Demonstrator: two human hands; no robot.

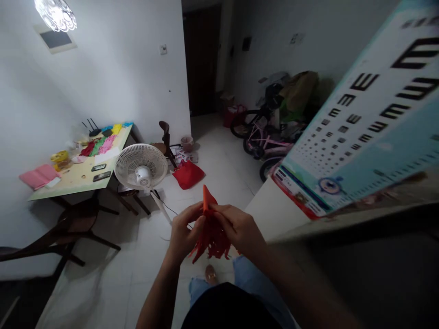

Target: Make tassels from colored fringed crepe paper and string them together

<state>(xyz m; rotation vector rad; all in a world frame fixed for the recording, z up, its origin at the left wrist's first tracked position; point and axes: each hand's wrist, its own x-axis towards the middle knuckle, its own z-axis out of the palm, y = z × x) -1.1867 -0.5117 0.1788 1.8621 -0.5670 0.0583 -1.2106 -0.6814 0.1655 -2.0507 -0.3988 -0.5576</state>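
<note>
Both my hands meet in front of my body around a red bag, its folded top edge sticking up between them. My left hand pinches the bag's left side with thumb and fingers. On the other side my right hand grips it, fingers curled in. A bunch of dark red strips with ragged ends hangs below, between my hands; whether the strips are inside the bag or part of it I cannot tell.
A white standing fan stands ahead to the left, beside a table with phones and coloured bundles. Another red bag lies on the floor. Bicycles lean at the back right. An eye chart rises close on my right.
</note>
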